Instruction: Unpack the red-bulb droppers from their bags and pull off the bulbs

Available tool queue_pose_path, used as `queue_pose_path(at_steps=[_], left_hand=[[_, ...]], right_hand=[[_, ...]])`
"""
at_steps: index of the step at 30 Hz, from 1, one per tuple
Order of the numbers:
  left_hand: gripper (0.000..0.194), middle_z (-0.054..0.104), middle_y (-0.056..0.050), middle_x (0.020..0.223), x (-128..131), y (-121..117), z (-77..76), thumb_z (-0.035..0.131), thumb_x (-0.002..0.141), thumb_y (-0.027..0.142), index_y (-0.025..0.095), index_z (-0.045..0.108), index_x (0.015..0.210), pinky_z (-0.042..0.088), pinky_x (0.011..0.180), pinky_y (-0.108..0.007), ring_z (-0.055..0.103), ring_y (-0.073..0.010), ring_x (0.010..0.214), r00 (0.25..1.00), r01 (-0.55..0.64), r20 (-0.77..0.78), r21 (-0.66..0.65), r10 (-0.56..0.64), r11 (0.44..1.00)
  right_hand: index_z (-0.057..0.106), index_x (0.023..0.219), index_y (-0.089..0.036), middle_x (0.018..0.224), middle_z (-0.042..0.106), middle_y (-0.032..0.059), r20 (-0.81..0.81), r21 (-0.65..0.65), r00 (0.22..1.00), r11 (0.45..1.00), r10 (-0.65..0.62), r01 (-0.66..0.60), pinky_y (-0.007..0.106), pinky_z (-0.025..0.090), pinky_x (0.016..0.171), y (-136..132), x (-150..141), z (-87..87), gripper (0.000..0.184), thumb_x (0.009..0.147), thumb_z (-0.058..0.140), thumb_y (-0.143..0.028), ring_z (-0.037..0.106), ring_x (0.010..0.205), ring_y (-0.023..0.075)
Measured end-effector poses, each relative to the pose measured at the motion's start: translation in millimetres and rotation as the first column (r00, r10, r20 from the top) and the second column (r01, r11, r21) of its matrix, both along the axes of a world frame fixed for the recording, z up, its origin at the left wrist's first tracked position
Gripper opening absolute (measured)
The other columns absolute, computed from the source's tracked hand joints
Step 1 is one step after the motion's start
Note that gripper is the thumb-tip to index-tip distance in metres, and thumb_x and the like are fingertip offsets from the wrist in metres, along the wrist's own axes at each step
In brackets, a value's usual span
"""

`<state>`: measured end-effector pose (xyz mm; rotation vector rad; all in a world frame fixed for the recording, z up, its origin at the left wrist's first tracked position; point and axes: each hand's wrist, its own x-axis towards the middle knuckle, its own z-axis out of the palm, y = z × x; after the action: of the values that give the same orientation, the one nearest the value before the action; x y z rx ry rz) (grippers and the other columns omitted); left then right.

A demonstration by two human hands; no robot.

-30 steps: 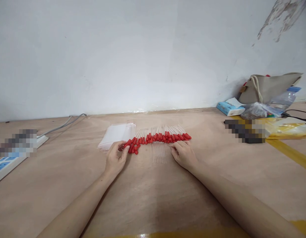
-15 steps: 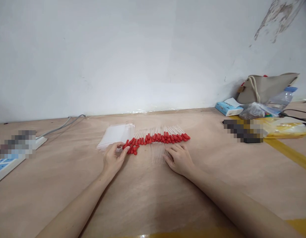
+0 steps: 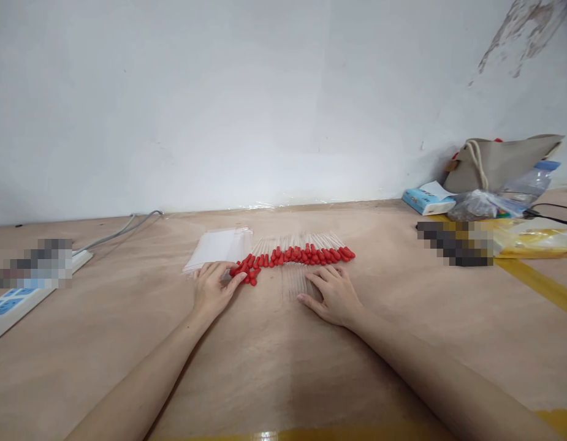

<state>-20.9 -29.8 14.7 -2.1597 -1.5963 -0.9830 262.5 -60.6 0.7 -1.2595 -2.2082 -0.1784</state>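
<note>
A row of several clear droppers with red bulbs (image 3: 296,255) lies across the middle of the wooden table (image 3: 274,361). My left hand (image 3: 214,288) rests at the row's left end, fingers loosely spread and touching the red bulbs and the stack of clear plastic bags (image 3: 217,248). My right hand (image 3: 331,294) lies flat and open on the table just in front of the row, its fingers beside a few clear tubes (image 3: 293,283) that lie apart from the rest. Neither hand holds anything.
A white power strip (image 3: 26,291) with a grey cable lies at the left. At the far right are a blue tissue pack (image 3: 425,199), a beige bag (image 3: 499,162), a plastic bottle, yellow packets and yellow tape lines. A white wall stands behind.
My right hand has drawn back from the red bulbs toward me and flattened out. My left hand has stayed at the row's left end.
</note>
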Motion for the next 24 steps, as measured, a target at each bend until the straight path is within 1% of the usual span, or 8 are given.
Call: queue_pose_path(at_steps=[4, 7, 10, 11, 13, 16, 20, 24], left_hand=[[0.019, 0.066, 0.000, 0.083, -1, 0, 6.4, 0.054, 0.077, 0.041, 0.023, 0.062, 0.079, 0.034, 0.075, -0.033, 0.054, -0.0203, 0.081, 0.999, -0.012, 0.043, 0.002, 0.012, 1.000], [0.021, 0.065, -0.002, 0.083, -1, 9, 17.4, 0.050, 0.079, 0.039, 0.023, 0.064, 0.079, 0.037, 0.074, -0.033, 0.054, -0.0204, 0.080, 0.998, -0.042, 0.036, -0.022, 0.043, 0.999], [0.024, 0.063, -0.005, 0.085, 1, 30, 30.5, 0.049, 0.076, 0.039, 0.023, 0.067, 0.078, 0.039, 0.073, -0.034, 0.054, -0.0224, 0.080, 0.992, -0.107, -0.081, -0.162, 0.095, 0.981], [0.025, 0.063, -0.006, 0.085, 3, 38, 34.2, 0.050, 0.074, 0.040, 0.024, 0.068, 0.076, 0.040, 0.073, -0.035, 0.054, -0.0238, 0.082, 0.983, -0.150, -0.137, -0.240, 0.120, 0.959], [0.025, 0.063, -0.009, 0.082, 8, 55, 39.0, 0.053, 0.069, 0.043, 0.024, 0.069, 0.072, 0.040, 0.070, -0.036, 0.054, -0.0274, 0.085, 0.958, -0.246, -0.239, -0.399, 0.159, 0.884], [0.023, 0.063, -0.010, 0.068, 18, 75, 39.3, 0.060, 0.060, 0.044, 0.022, 0.067, 0.059, 0.041, 0.063, -0.035, 0.055, -0.0299, 0.082, 0.943, -0.301, -0.286, -0.514, 0.170, 0.803], [0.022, 0.060, -0.011, 0.059, 28, 88, 38.6, 0.063, 0.057, 0.040, 0.018, 0.061, 0.052, 0.041, 0.060, -0.035, 0.055, -0.0282, 0.073, 0.939, -0.321, -0.292, -0.541, 0.184, 0.777], [0.023, 0.060, -0.016, 0.071, 31, 81, 51.1, 0.053, 0.070, 0.035, 0.015, 0.059, 0.060, 0.041, 0.063, -0.039, 0.054, -0.0319, 0.081, 0.936, -0.328, -0.276, -0.456, 0.219, 0.827]], right_hand=[[0.058, 0.098, -0.018, 0.093, 0.059, 0.0083, -0.014, -0.002, 1.000, 1.000, 0.005, -0.005, 0.038, 0.030, 0.083, 0, 1, -0.8, 0.038, 0.080, 0.047, -0.050, 0.051, 0.087, 0.0205], [0.058, 0.098, -0.019, 0.093, 0.060, 0.0078, -0.034, 0.003, 0.999, 1.000, -0.009, 0.009, 0.037, 0.032, 0.081, 1, 2, -0.9, 0.035, 0.080, 0.048, -0.047, 0.052, 0.087, 0.0201], [0.058, 0.100, -0.020, 0.092, 0.060, 0.0072, -0.089, -0.002, 0.996, 1.000, -0.013, 0.013, 0.036, 0.034, 0.080, 2, 4, -0.5, 0.031, 0.082, 0.048, -0.043, 0.052, 0.087, 0.0197], [0.058, 0.100, -0.020, 0.091, 0.060, 0.0069, -0.120, -0.004, 0.993, 1.000, -0.008, 0.007, 0.035, 0.034, 0.079, 2, 5, -0.6, 0.029, 0.082, 0.048, -0.041, 0.053, 0.087, 0.0194], [0.059, 0.098, -0.021, 0.087, 0.061, 0.0061, -0.189, 0.000, 0.982, 1.000, 0.005, -0.005, 0.035, 0.035, 0.078, 4, 8, -1.3, 0.025, 0.083, 0.047, -0.037, 0.053, 0.084, 0.0186], [0.061, 0.091, -0.021, 0.081, 0.061, 0.0051, -0.279, 0.008, 0.960, 1.000, -0.010, 0.013, 0.035, 0.035, 0.079, 7, 12, -3.5, 0.021, 0.085, 0.045, -0.033, 0.053, 0.080, 0.0180], [0.061, 0.088, -0.020, 0.080, 0.061, 0.0052, -0.350, 0.000, 0.936, 0.999, -0.045, 0.048, 0.035, 0.037, 0.078, 10, 14, -6.3, 0.021, 0.085, 0.045, -0.032, 0.053, 0.080, 0.0183], [0.061, 0.088, -0.020, 0.080, 0.060, 0.0054, -0.375, 0.007, 0.927, 0.999, -0.034, 0.040, 0.036, 0.039, 0.077, 13, 14, -8.0, 0.020, 0.085, 0.045, -0.032, 0.054, 0.080, 0.0186]])
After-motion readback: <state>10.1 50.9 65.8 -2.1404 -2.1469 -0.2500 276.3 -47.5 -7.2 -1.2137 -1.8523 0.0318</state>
